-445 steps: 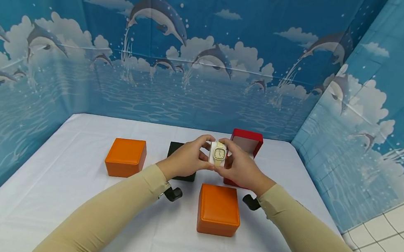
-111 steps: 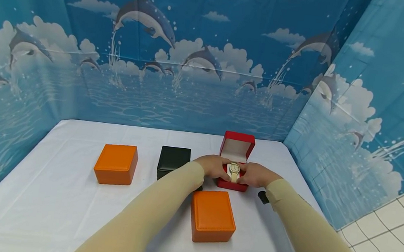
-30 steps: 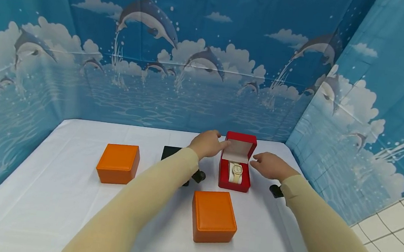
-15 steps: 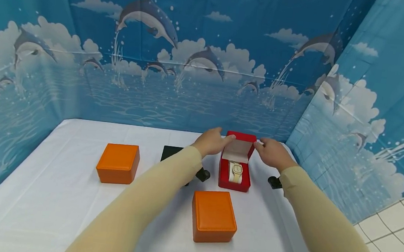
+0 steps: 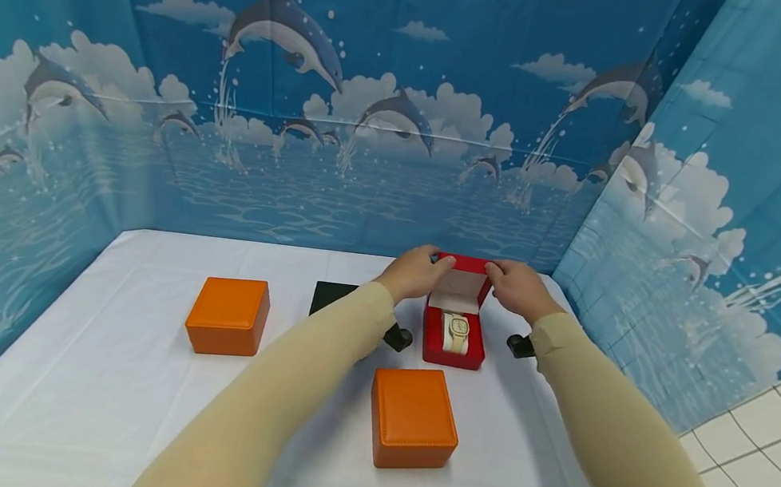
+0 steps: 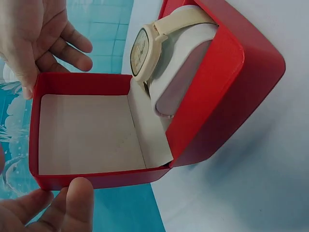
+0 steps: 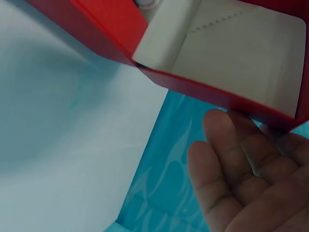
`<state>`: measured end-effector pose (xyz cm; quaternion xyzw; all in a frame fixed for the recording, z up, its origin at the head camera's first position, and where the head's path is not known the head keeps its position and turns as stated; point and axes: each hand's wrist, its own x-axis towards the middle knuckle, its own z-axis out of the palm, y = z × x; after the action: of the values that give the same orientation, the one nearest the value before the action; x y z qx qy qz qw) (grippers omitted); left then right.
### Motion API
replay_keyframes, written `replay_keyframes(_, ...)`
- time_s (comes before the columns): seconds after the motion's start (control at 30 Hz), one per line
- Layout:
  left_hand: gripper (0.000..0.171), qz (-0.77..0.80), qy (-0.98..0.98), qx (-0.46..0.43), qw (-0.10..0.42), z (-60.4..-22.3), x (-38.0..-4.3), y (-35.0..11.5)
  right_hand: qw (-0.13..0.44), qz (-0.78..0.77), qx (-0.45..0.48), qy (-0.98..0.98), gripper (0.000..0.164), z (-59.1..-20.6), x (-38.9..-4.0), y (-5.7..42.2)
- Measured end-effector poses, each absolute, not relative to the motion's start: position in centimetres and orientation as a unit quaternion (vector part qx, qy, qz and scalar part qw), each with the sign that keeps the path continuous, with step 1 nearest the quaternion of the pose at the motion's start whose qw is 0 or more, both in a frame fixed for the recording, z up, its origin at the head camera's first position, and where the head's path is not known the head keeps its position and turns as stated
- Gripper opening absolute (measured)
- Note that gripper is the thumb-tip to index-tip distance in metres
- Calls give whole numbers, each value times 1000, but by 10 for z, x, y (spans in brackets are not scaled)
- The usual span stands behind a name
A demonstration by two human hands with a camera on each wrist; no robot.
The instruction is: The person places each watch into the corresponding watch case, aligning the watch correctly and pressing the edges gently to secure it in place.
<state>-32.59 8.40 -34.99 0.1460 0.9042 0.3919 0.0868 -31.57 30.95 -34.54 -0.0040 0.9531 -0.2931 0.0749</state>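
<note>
A red watch box [image 5: 451, 359] stands at the back right with its lid [image 5: 464, 263] raised. Inside sits a cream-strapped watch [image 5: 458, 329] on a white cushion [image 6: 176, 77]. My left hand [image 5: 412, 274] pinches the lid's upper left corner, thumb on the front. At the upper right corner my right hand [image 5: 518, 290] does likewise. In the left wrist view the left hand's fingers [image 6: 79, 200] lie against the lid's side. The right wrist view has the right hand's fingers [image 7: 224, 154] at the lid's edge; its thumb cannot be made out there.
An orange box [image 5: 414, 419] sits in front of the red one, another orange box [image 5: 229, 315] farther left. A dark box [image 5: 331, 294] is partly behind my left arm. White cloth covers the table [image 5: 94, 370]; a dolphin-print curtain [image 5: 367, 193] hangs behind.
The watch went from between both hands into the red box. The hands then left it and rose to the lid's sides; the right came up and inward onto its corner. The lid stays raised.
</note>
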Motion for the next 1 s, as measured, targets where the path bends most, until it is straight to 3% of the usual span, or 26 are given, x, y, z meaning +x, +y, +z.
replay_keyframes(0.37, 47, 420, 898, 102, 86, -356, -333, 90, 96, -297, -3, 950, 65, -339, -310, 311)
replay_keyframes(1.0, 46, 433, 888, 104, 113, -352, -330, 87, 132, -305, 2, 943, 70, -334, -311, 312)
